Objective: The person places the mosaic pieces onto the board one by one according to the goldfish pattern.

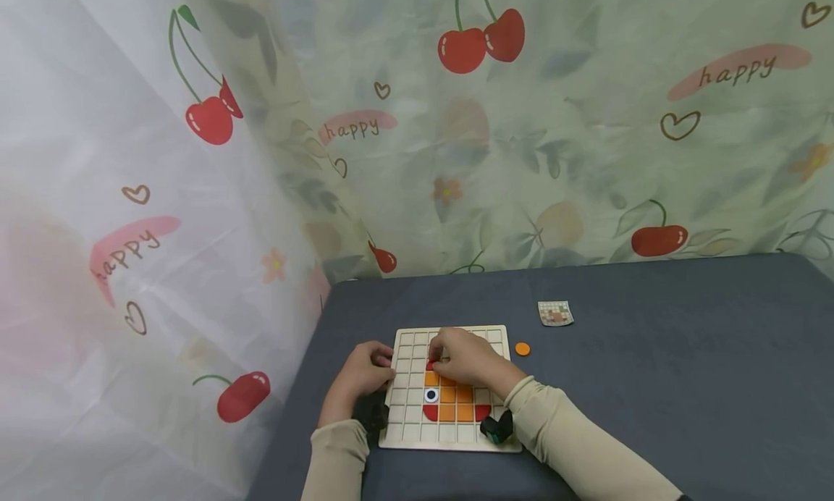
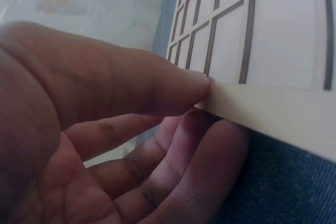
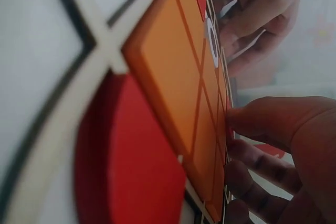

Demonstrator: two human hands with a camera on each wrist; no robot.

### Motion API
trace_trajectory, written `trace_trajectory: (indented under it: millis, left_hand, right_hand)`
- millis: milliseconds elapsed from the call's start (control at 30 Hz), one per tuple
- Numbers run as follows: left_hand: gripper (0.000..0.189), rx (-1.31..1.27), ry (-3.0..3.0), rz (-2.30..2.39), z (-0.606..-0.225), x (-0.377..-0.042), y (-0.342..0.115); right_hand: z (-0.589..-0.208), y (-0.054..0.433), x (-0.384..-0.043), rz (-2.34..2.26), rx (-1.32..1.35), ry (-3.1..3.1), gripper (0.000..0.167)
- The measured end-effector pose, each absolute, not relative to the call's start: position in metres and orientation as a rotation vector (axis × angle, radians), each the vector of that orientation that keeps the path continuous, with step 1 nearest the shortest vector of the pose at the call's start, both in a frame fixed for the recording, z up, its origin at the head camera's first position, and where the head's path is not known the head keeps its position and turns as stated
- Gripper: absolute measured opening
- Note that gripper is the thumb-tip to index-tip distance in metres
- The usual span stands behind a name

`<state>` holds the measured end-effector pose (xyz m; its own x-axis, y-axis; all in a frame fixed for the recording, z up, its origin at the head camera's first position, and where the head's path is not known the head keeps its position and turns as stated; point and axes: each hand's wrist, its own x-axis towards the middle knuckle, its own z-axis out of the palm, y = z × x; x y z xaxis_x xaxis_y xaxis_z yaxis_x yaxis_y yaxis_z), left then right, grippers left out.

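Observation:
A wooden grid board (image 1: 407,400) with white cells lies on the table, bearing several orange square tiles (image 1: 447,413), a round eye tile (image 1: 431,395) and red rounded tiles (image 1: 483,412). My left hand (image 1: 365,371) is at the board's left side; its thumb and fingertips hold the edge in the left wrist view. Over the upper middle of the grid, my right hand (image 1: 465,356) pinches a small red tile (image 1: 431,366) just above the orange ones. The right fingers partly cover that tile, so its full shape is hidden.
An orange round disc (image 1: 523,349) lies just right of the board. Farther back is a small pattern card (image 1: 555,313). The dark grey table (image 1: 677,371) extends to the right, and printed curtains (image 1: 404,197) hang behind it and on the left.

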<state>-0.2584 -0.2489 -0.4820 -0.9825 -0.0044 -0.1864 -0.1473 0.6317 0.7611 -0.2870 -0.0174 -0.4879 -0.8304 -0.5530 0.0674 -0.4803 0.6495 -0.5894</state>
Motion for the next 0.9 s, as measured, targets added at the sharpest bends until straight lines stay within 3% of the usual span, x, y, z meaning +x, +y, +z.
trace_trajectory:
  millis: [900]
  left_hand:
    - [0.039, -0.122, 2.687, 1.265, -0.4848, -0.2618, -0.2509]
  right_hand:
    - [-0.4882, -0.0102, -0.2808, -0.897, -0.854, 2.744, 0.009]
